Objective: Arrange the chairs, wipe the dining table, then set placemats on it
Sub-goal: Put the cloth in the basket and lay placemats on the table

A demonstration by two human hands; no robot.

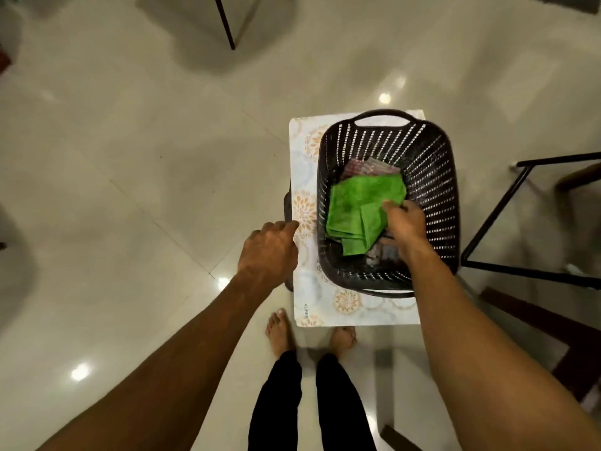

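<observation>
A dark perforated plastic basket [435,177] stands on a small stool topped with a white floral-patterned cover [304,203]. Inside lies a crumpled green cloth [354,206] over checked fabric [367,167]. My right hand [405,227] reaches into the basket and its fingers pinch the green cloth's right edge. My left hand [270,252] hovers at the left edge of the patterned cover, fingers curled, holding nothing that I can see.
Black metal legs of a chair or table [500,219] stand right of the basket, with dark wooden furniture [553,333] nearer me. Another dark leg [224,24] stands far ahead. Glossy beige tiled floor [130,177] stretches left. My bare feet are just before the stool.
</observation>
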